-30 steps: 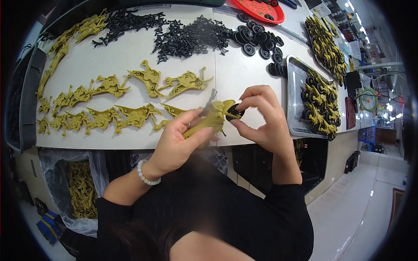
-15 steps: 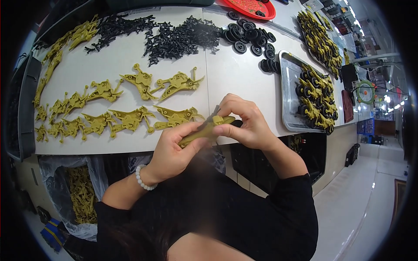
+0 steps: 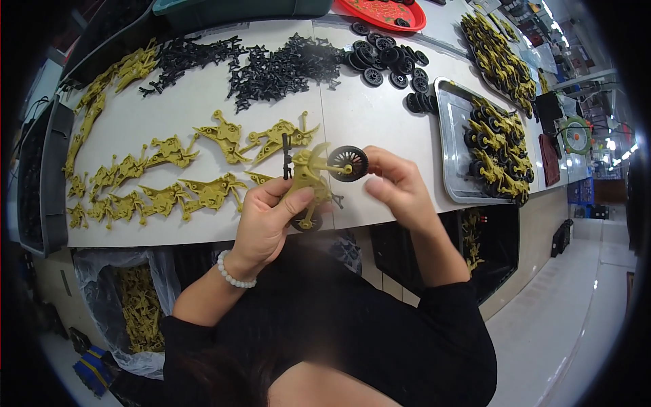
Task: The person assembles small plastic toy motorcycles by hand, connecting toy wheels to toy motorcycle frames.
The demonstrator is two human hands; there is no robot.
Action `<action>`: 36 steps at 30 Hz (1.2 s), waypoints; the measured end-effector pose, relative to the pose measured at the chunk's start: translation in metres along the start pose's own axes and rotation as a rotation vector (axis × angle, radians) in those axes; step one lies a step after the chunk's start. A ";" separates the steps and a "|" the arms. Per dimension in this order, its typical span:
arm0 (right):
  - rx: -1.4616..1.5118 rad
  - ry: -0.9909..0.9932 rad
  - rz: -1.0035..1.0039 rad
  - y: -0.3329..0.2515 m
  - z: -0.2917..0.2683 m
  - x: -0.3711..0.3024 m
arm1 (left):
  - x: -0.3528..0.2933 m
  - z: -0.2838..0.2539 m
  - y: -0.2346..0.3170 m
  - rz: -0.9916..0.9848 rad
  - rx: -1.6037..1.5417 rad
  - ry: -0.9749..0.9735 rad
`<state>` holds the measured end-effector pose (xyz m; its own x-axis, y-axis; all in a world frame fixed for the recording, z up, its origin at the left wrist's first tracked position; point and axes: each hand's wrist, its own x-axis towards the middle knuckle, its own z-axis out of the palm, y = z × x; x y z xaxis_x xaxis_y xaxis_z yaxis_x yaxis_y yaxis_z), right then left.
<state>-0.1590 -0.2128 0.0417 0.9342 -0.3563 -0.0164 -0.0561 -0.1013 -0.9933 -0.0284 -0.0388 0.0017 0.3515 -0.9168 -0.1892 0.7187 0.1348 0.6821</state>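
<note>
A yellow toy motorcycle point(image 3: 306, 171) with black wheels and a black handlebar is gripped by my left hand point(image 3: 270, 214), thumb on its body. Its spoked front wheel point(image 3: 348, 164) points toward my right hand point(image 3: 401, 190). That hand's thumb and fingers are apart beside the wheel's rim; whether a fingertip touches the rim I cannot tell. Part of the rear wheel point(image 3: 308, 222) shows below my left thumb. Beyond my left hand, yellow motorcycle bodies point(image 3: 166, 152) lie in two rows on the white table point(image 3: 271, 102).
Black handlebar pieces point(image 3: 281, 71) and loose black wheels point(image 3: 390, 57) are heaped at the back. A metal tray point(image 3: 453, 159) holding assembled motorcycles stands at the right, with another pile point(image 3: 498, 61) behind it. Below the table edge sits a plastic-lined bin point(image 3: 98, 285) of yellow parts.
The toy has been turned, so its wheels and handlebar now show. My right hand has moved slightly right, and its fingers have come off the yellow body.
</note>
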 end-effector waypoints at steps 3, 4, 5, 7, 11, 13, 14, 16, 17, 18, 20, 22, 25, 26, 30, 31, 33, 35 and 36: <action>-0.174 0.053 -0.047 0.002 0.020 -0.011 | 0.000 0.001 -0.006 0.095 0.038 0.063; -0.171 0.060 -0.047 0.002 0.025 -0.011 | 0.000 0.003 -0.008 0.146 0.081 0.098; -0.203 0.118 -0.104 0.002 0.030 -0.011 | 0.000 0.006 -0.008 0.141 0.085 0.093; -0.264 0.231 -0.220 0.004 0.039 -0.009 | 0.001 0.010 -0.010 0.269 0.131 0.100; -0.054 0.279 -0.266 0.010 0.054 -0.006 | -0.004 0.008 -0.014 0.368 0.210 0.070; -0.012 0.290 -0.300 0.012 0.060 -0.007 | -0.005 0.008 -0.014 0.432 0.185 0.040; 0.029 0.298 -0.333 0.013 0.062 -0.007 | -0.006 0.008 -0.014 0.433 0.188 0.038; 0.050 0.310 -0.312 0.017 0.065 -0.005 | -0.006 0.003 -0.013 0.388 0.187 0.036; 0.069 0.322 -0.289 0.019 0.064 -0.005 | -0.006 0.001 -0.014 0.386 0.188 0.030; 0.060 0.336 -0.294 0.020 0.060 -0.004 | -0.003 0.002 -0.015 0.348 0.154 0.068; -0.076 0.210 -0.237 0.021 0.047 -0.004 | 0.000 0.004 -0.013 0.299 0.117 0.080; 0.017 0.223 -0.159 0.010 0.034 -0.008 | 0.001 0.006 -0.012 0.304 0.134 0.157; 0.108 0.307 -0.169 -0.001 0.013 -0.019 | 0.001 0.012 -0.003 0.171 0.493 0.059; 0.011 0.253 -0.162 -0.009 0.007 -0.025 | 0.002 0.019 -0.002 0.171 0.488 0.034; -0.072 0.190 -0.115 -0.014 -0.011 -0.045 | 0.018 0.040 -0.006 -0.019 0.670 -0.172; -0.053 0.246 -0.075 -0.017 -0.014 -0.051 | 0.021 0.044 -0.008 -0.063 0.674 -0.205; -0.021 0.401 -0.076 -0.012 -0.033 -0.064 | 0.024 0.054 -0.015 -0.079 0.555 -0.199; 0.022 0.658 -0.177 0.002 -0.072 -0.075 | 0.027 0.056 -0.019 0.277 0.781 -0.151; 0.039 0.832 -0.126 0.007 -0.101 -0.082 | 0.025 0.054 -0.013 0.250 0.764 -0.162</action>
<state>-0.2712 -0.2781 0.0473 0.3675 -0.9144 0.1700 0.0576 -0.1600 -0.9854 -0.0618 -0.0835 0.0262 0.3140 -0.9444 0.0972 0.0033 0.1035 0.9946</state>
